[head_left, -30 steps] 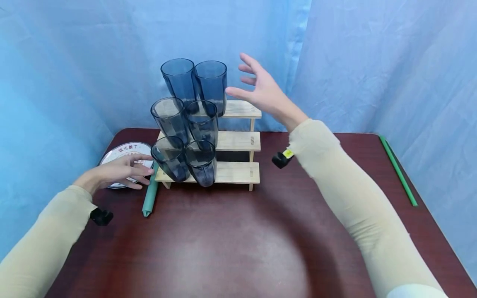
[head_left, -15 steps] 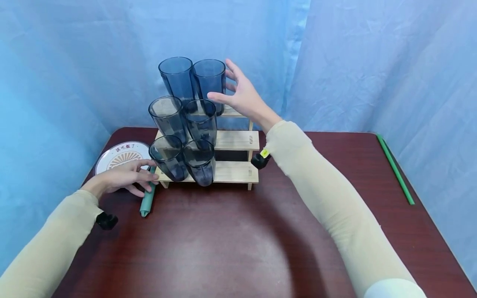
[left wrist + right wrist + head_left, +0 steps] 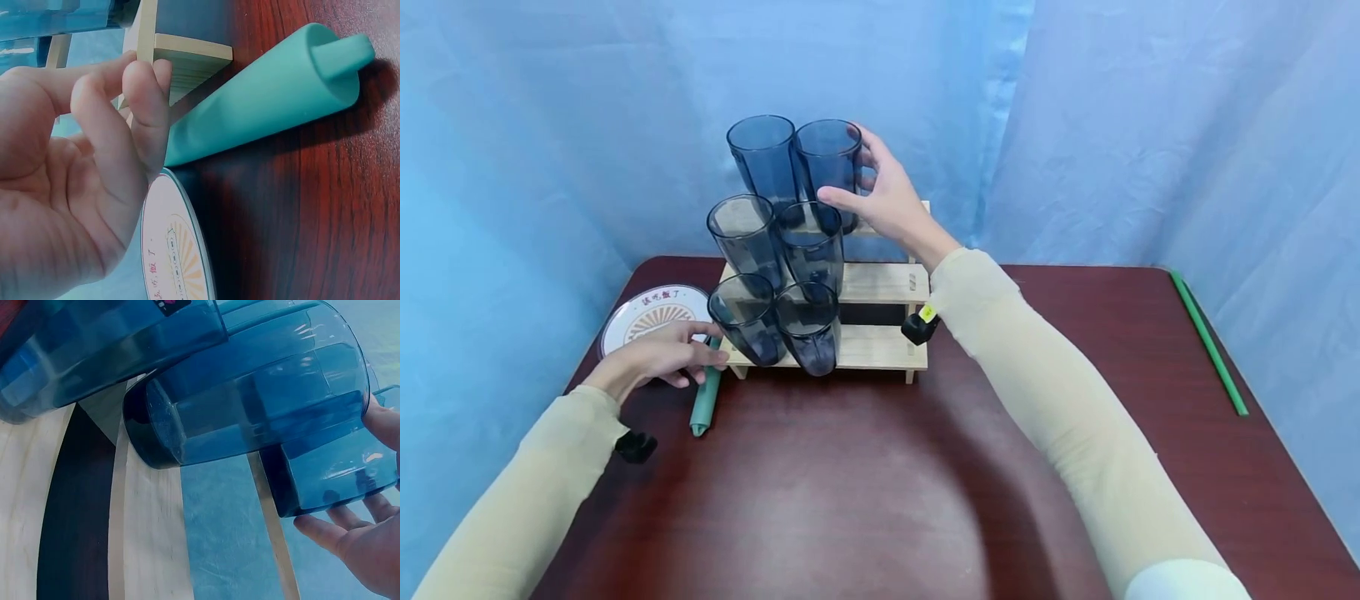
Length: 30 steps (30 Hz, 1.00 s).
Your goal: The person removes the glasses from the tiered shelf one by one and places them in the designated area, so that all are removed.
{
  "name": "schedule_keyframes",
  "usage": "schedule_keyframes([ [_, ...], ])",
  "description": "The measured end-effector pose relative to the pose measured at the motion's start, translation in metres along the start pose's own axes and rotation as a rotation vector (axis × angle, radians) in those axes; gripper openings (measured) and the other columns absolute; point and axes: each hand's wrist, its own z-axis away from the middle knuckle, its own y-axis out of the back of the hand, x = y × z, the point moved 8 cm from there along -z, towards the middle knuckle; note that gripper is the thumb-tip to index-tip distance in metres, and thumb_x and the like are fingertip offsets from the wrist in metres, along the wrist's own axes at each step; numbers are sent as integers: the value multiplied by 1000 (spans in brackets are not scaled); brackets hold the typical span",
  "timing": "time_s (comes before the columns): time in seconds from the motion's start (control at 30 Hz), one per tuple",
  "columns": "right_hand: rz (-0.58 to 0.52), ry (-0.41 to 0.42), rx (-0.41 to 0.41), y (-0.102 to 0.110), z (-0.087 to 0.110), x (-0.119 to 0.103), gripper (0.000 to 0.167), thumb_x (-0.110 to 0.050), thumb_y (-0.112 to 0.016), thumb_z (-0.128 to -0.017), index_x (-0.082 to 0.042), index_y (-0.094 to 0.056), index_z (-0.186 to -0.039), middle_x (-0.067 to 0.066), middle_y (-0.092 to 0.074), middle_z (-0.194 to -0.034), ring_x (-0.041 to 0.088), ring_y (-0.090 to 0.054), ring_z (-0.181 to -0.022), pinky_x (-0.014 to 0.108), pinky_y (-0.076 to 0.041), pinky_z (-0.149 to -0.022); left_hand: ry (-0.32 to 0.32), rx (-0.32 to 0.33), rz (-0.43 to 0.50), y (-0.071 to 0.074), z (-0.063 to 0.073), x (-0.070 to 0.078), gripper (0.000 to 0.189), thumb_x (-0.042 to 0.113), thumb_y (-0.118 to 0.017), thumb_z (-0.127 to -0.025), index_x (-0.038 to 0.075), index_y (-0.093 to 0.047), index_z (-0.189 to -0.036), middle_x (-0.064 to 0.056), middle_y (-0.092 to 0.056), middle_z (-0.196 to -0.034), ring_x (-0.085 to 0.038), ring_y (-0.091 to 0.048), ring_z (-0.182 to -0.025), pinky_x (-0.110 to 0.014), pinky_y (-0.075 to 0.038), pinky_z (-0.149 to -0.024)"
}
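Observation:
A three-tier wooden rack (image 3: pixel 883 285) holds several dark-blue drinking glasses (image 3: pixel 739 229), two on each step. My right hand (image 3: pixel 887 196) grips the top-right glass (image 3: pixel 826 162), its thumb across the near side and its fingers behind. In the right wrist view, fingertips (image 3: pixel 325 528) press against that glass (image 3: pixel 340 465), which stands on the top step. At the rack's left end my left hand (image 3: pixel 670 350) pinches the lowest board, thumb above and curled fingers at its edge. Directly below that hand lies a green rolled mat (image 3: pixel 262 97), partly hidden by the fingers.
A white plate (image 3: pixel 625 321) with red lettering and a fan pattern lies behind the left hand. Along the table's right edge runs a thin green stick (image 3: pixel 1210 346). The dark red-brown table (image 3: pixel 820 483) backs onto blue curtains (image 3: pixel 1075 133).
My right hand has moved left from the space beside the rack onto the top-right glass. My left hand has shifted right to the rack's lower left end. The glasses stay on their steps.

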Motion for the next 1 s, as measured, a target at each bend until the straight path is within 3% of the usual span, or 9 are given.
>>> schedule_keyframes([
  [0.3, -9, 31, -22, -8, 2, 3, 92, -32, -81, -89, -36, -24, -160, 6, -37, -157, 23, -48, -137, 41, -51, -102, 40, -3, 23, 0, 5, -10, 70, 28, -67, -100, -1, -30, -151, -17, -70, -112, -18, -64, -70, -24, -51, -52],
  [0.67, -77, 12, -28, -5, -1, 7, 91, -30, -82, -88, -39, -26, -159, 3, -36, -158, 21, -47, -138, 41, -51, -102, 45, 3, -5, -2, 3, -4, 66, 28, -66, -100, -1, -32, -148, -16, -70, -108, -16, -63, -68, -23, -52, -52],
  [0.9, -89, 20, -3, 1, -1, 8, 90, -28, -84, -86, -37, -30, -158, 4, -40, -154, 23, -47, -139, 42, -51, -102, 55, -10, 63, -6, 1, -9, 65, 27, -65, -101, 0, -30, -148, -17, -67, -108, -16, -64, -71, -22, -52, -54],
  [1.0, -93, 26, 19, 8, 1, 7, 89, -27, -84, -86, -36, -31, -158, 3, -43, -151, 22, -49, -137, 41, -51, -102, 56, -12, 103, -6, 0, -11, 66, 27, -63, -102, -1, -28, -150, -19, -66, -115, -16, -65, -74, -22, -52, -54],
])
